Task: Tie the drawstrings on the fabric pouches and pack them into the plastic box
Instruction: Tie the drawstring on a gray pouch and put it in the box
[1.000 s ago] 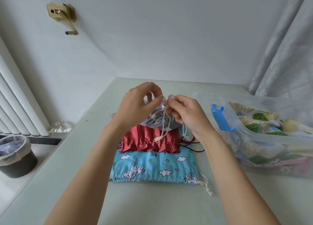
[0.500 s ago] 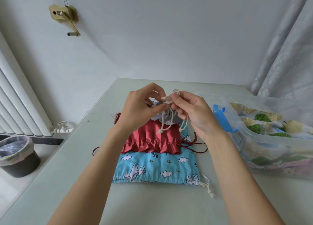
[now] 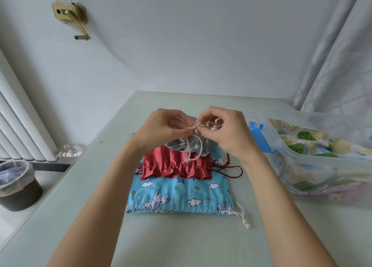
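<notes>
Pale green desk (image 3: pixel 84 186). Clear plastic box (image 3: pixel 302 166) at right edge, patterned pouches inside. Blue cloud-print pouch (image 3: pixel 181 194) flat at desk centre, red pouch (image 3: pixel 173 166) lying on it. Grey pouch (image 3: pixel 181 146) held above red one. Left hand (image 3: pixel 161 129) and right hand (image 3: pixel 227 133), both grips pinched together on cream drawstring (image 3: pixel 194 146), knot between fingertips.

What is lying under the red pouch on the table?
The red pouch lies on the blue cloud-print pouch, which rests on the table. The blue pouch's far part is covered, so anything else beneath cannot be seen.
</notes>
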`<state>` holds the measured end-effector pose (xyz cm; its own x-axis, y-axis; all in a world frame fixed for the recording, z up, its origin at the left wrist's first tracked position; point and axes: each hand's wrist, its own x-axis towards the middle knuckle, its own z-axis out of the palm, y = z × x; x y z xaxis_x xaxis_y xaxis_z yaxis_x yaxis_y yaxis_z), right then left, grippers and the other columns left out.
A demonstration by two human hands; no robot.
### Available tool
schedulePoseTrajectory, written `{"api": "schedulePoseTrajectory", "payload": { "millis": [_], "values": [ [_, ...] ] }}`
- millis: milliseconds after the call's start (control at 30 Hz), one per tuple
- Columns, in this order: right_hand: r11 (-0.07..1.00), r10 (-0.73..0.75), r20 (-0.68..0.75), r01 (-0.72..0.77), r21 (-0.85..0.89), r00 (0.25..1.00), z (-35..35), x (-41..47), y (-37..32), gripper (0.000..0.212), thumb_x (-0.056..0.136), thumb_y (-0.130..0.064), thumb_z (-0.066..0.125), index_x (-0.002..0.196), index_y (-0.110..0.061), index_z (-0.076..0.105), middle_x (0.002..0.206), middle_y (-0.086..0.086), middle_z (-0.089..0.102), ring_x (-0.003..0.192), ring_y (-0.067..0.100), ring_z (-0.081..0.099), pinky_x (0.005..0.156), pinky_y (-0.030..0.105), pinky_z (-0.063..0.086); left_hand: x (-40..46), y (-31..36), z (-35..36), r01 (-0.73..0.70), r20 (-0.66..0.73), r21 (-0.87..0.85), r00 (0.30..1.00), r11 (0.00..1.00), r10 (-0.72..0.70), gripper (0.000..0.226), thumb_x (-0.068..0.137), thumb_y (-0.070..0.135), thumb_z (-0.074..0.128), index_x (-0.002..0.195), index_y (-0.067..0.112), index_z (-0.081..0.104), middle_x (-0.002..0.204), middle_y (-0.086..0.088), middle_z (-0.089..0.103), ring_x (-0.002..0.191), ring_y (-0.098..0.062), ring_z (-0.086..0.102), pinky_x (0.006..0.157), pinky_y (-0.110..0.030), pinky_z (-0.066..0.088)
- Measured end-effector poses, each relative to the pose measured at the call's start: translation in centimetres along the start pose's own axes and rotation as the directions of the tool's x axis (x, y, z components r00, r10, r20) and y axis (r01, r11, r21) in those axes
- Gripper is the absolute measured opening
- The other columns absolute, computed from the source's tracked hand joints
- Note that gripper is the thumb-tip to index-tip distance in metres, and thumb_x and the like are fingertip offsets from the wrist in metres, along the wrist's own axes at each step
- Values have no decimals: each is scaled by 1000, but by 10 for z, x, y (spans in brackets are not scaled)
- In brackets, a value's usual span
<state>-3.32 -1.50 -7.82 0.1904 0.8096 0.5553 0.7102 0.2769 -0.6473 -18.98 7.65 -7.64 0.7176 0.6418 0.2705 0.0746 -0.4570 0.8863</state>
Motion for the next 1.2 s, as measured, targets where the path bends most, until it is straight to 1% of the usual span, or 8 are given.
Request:
{"api": "schedulePoseTrajectory", "payload": {
  "millis": [167, 267, 400, 633, 700, 800, 900, 1200],
  "values": [
    [929, -281, -126, 237, -284, 951, 12, 0, -3, 9, 76, -7, 67, 79, -14, 63, 72, -7, 62, 72, 12, 56, 64, 30, 47, -2, -1, -5, 20, 3, -106, 1000, 994, -20, 20, 91, 6, 54, 106, 10, 66, 84, -13, 74, 82, -24, 71, 80, -27, 55],
    [938, -287, -159, 243, -249, 945, 11, 0, 1, 8, 77, -10, 70, 81, -12, 62, 75, -6, 63, 74, 12, 57, 67, 28, 47, -1, -4, -5, 25, 0, -133, 1000, 991, -25, 27, 96, 11, 49, 119, 16, 62, 82, -10, 73, 82, -22, 70, 84, -29, 54],
    [951, -289, -168, 262, -167, 943, 8, 1, 2, 9, 77, -10, 74, 79, -9, 65, 75, -5, 65, 74, 10, 59, 68, 21, 46, -1, -7, 0, -4, 46, -61, 999, 998, 7, 22, 87, 28, 58, 100, 13, 68, 83, -2, 70, 77, -10, 64, 74, -21, 50],
    [986, -162, -176, 165, 6, 971, 2, 0, 10, 13, 74, -16, 78, 76, -6, 69, 87, -4, 72, 83, 2, 65, 73, 9, 42, 2, -10, -3, 20, -3, 2, 1000, 1000, -20, 18, 86, 33, 58, 86, 16, 64, 75, -1, 64, 65, -12, 55, 63, -20, 45],
    [993, -88, -192, 101, 59, 977, -3, 0, 11, 11, 74, -18, 77, 74, -11, 68, 88, -8, 71, 83, -1, 64, 74, 12, 44, 2, -12, -6, 24, -63, -25, 998, 999, -26, 20, 82, 36, 61, 82, 16, 64, 73, -1, 66, 63, -16, 56, 61, -24, 44],
    [994, 15, -188, 5, 108, 982, -12, 0, 12, 15, 75, -19, 76, 68, -24, 64, 87, -16, 69, 75, -5, 61, 75, 20, 47, 3, -15, -11, 13, -162, -82, 987, 997, -26, 15, 87, 26, 62, 82, 12, 65, 72, 5, 67, 63, -5, 60, 61, -14, 46],
    [991, 80, -176, -60, 118, 981, -15, 1, 14, 14, 75, -25, 76, 68, -27, 64, 84, -15, 70, 72, -3, 61, 75, 19, 48, 4, -17, -15, 1, -213, -69, 977, 998, -16, 15, 89, 27, 59, 83, 14, 65, 71, 5, 67, 70, -5, 63, 64, -12, 46],
    [989, 146, -109, -144, 19, 983, -24, 2, 22, 9, 77, -28, 75, 74, -23, 67, 76, -14, 68, 70, -3, 61, 71, 14, 48, 11, -25, -11, -12, -428, 29, 903, 1000, 24, 16, 93, 24, 55, 82, 17, 63, 73, 2, 65, 59, 6, 57, 60, -5, 39]
  ]
}}
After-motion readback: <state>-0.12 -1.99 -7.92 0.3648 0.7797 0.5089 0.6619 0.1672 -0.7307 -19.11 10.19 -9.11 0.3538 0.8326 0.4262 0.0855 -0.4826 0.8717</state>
